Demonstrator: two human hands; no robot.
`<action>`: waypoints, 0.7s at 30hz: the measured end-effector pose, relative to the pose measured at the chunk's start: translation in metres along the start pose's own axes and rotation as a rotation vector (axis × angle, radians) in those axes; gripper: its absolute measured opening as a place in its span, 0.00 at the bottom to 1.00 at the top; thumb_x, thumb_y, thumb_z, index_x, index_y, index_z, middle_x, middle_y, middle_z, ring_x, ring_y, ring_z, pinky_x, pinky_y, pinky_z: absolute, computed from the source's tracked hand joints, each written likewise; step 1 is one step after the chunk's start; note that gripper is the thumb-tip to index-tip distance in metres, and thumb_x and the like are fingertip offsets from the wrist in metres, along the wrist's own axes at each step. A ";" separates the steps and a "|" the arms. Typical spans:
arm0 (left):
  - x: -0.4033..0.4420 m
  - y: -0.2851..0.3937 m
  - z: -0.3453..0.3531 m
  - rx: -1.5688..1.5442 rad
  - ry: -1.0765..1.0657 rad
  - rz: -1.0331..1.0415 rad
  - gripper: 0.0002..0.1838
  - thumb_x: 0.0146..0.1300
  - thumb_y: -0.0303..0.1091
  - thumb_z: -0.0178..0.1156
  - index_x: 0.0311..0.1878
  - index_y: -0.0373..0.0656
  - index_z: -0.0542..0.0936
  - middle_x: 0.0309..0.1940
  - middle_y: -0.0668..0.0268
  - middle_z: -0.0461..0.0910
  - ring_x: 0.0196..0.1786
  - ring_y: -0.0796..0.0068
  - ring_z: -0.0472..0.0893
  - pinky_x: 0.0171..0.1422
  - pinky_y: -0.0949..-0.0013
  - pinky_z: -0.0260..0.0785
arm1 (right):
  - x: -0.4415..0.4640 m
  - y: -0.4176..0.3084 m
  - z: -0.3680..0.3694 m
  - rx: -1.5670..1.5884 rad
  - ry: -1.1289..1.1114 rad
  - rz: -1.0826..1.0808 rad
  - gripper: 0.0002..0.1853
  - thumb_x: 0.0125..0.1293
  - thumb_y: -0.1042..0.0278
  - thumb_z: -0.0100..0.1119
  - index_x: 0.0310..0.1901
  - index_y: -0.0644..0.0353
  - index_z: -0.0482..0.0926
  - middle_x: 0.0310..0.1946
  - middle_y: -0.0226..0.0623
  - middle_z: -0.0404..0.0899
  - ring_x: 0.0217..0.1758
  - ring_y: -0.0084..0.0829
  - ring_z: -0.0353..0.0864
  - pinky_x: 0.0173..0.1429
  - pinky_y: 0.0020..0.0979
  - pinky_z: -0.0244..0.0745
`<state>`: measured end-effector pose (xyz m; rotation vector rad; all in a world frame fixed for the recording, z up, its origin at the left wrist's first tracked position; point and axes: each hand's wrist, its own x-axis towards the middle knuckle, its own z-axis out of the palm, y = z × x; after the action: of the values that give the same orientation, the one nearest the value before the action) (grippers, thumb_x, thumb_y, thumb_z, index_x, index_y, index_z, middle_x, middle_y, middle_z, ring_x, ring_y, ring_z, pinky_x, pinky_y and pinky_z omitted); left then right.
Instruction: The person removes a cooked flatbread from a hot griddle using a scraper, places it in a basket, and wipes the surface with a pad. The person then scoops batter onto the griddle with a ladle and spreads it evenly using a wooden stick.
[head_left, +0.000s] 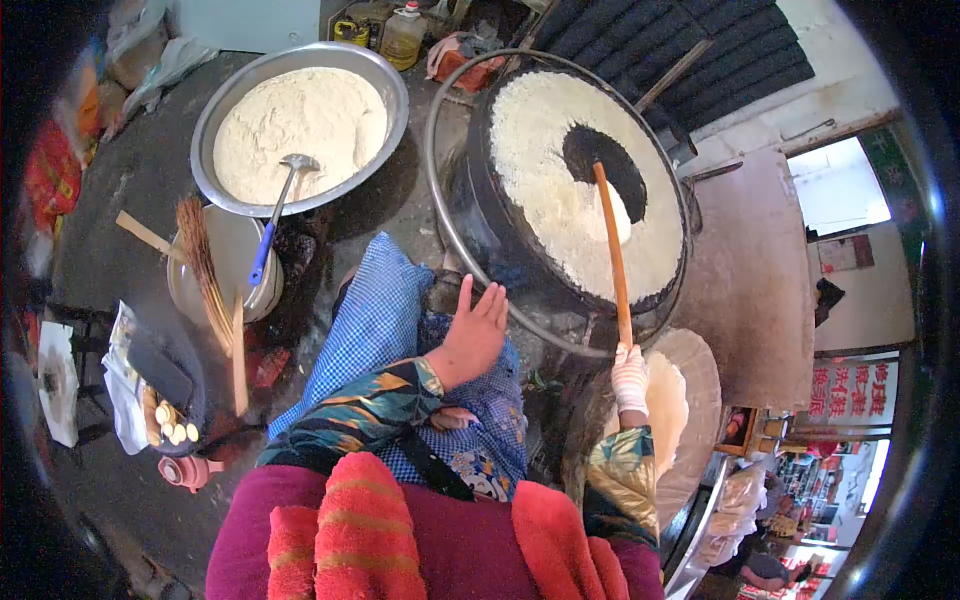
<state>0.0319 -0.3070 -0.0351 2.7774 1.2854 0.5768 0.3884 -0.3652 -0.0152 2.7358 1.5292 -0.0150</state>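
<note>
My right hand (630, 380), in a pale glove or wrap, is closed round the lower end of a long wooden stick (612, 250). The stick reaches over a round dark griddle (478, 150), its top end near the bare dark centre. Pale batter (540, 130) lies in a wide ring on the griddle, with a whiter patch (622, 215) beside the stick. My left hand (470, 337) holds nothing, fingers spread, above my lap near the metal hoop (455, 235) around the griddle.
A metal basin (203, 165) of batter with a blue-handled ladle (265, 250) stands at upper left. Below it are a bucket (185, 290) and a straw brush (205, 270). A round tray (700, 400) holding a thin pale sheet (665, 405) lies by my right arm.
</note>
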 end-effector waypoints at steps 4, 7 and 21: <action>-0.004 -0.015 0.003 0.125 -0.012 0.019 0.26 0.61 0.33 0.47 0.61 0.29 0.71 0.65 0.50 0.68 0.72 0.55 0.61 0.75 0.32 0.34 | 0.003 0.001 0.016 0.074 0.023 -0.051 0.24 0.70 0.43 0.43 0.40 0.59 0.75 0.32 0.59 0.80 0.37 0.60 0.79 0.42 0.54 0.73; -0.004 -0.021 0.004 0.176 -0.042 0.026 0.26 0.62 0.33 0.46 0.62 0.30 0.71 0.66 0.51 0.67 0.72 0.55 0.61 0.75 0.33 0.35 | 0.001 -0.002 0.003 -0.012 0.040 0.013 0.23 0.70 0.44 0.44 0.40 0.59 0.74 0.31 0.59 0.80 0.37 0.59 0.79 0.42 0.54 0.72; 0.018 -0.066 -0.013 0.233 -0.002 -0.074 0.24 0.58 0.33 0.51 0.56 0.30 0.76 0.60 0.52 0.74 0.70 0.56 0.65 0.75 0.34 0.35 | 0.017 -0.014 0.019 0.140 0.025 -0.117 0.18 0.70 0.48 0.47 0.35 0.57 0.72 0.24 0.52 0.78 0.31 0.55 0.77 0.35 0.50 0.70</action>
<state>-0.0100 -0.2519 -0.0287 2.8931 1.5398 0.4460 0.3852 -0.3430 -0.0341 2.7555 1.7573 -0.0923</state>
